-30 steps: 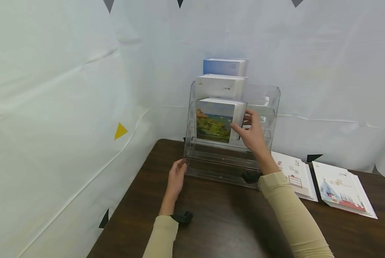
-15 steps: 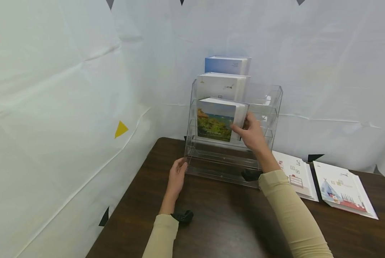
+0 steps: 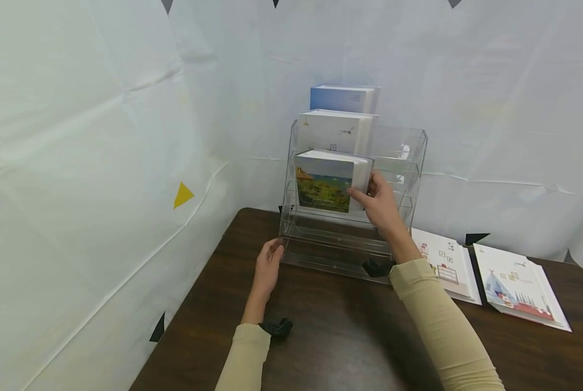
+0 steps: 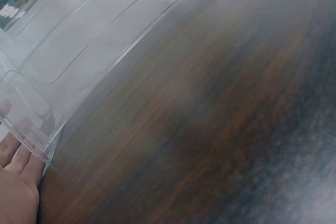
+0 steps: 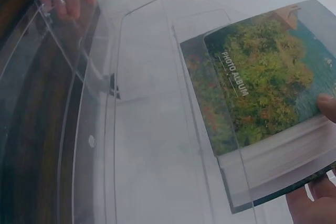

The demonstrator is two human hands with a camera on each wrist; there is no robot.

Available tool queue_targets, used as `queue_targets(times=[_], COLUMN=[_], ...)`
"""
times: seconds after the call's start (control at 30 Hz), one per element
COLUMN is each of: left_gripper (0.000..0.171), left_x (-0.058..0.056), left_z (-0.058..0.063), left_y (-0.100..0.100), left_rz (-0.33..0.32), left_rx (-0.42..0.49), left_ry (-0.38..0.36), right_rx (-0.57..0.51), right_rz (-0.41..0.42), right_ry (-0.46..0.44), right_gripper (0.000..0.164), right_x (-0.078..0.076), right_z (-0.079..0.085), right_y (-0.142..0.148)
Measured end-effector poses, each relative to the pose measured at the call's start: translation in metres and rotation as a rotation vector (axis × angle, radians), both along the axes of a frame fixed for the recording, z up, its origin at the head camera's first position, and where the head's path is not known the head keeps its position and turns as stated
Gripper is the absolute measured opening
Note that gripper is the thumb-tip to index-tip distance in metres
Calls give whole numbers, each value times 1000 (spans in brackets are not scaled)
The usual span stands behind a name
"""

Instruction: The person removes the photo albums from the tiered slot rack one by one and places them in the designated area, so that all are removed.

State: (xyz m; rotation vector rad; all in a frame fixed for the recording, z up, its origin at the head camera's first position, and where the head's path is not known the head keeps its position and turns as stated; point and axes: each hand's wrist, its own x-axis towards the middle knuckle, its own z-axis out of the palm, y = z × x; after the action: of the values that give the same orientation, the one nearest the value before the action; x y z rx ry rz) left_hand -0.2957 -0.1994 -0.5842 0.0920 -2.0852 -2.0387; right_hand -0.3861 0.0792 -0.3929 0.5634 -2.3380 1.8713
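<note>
My right hand pinches the right edge of a photo album, thumb on the front and fingers behind. Its cover is a painted seaside garden, and "PHOTO ALBUM" reads on it in the right wrist view. The album stands in a middle tier of a clear acrylic display rack, its lower part behind the tier's transparent front lip. Down at the rack's lower left corner, my left hand grips the side edge. In the left wrist view that hand shows its fingers partly through the plastic.
Higher tiers hold a white album and a blue one, both on the left side. Two white illustrated albums lie on the dark wooden table right of the rack. White sheeting hangs close behind and at left.
In the last half second the garden-cover album has shifted slightly left, its bottom edge a little higher and its top a little lower. The right hand moves with it; the left hand stays put.
</note>
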Motion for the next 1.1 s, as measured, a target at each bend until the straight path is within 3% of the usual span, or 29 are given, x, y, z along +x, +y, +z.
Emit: queue_targets(times=[0.2,0.5,0.9,1.1], left_gripper=[48,46,47,50], left_x=[-1,-6,-8,-13], left_z=[-1,-2,-1,-1], left_y=[2,4,1,1], left_rz=[-12,-13,-20,-25], left_rx=[1,14,10,12], left_ry=[3,13,9,10], right_rx=[-59,-88,-175,-224], right_rz=[-26,-75,-173,-239], right_ry=[-12,78,209,233], right_gripper=[64,60,56,52], right_x=[6,17,48,67], right_z=[10,20,25,28], right_y=[6,24,46,63])
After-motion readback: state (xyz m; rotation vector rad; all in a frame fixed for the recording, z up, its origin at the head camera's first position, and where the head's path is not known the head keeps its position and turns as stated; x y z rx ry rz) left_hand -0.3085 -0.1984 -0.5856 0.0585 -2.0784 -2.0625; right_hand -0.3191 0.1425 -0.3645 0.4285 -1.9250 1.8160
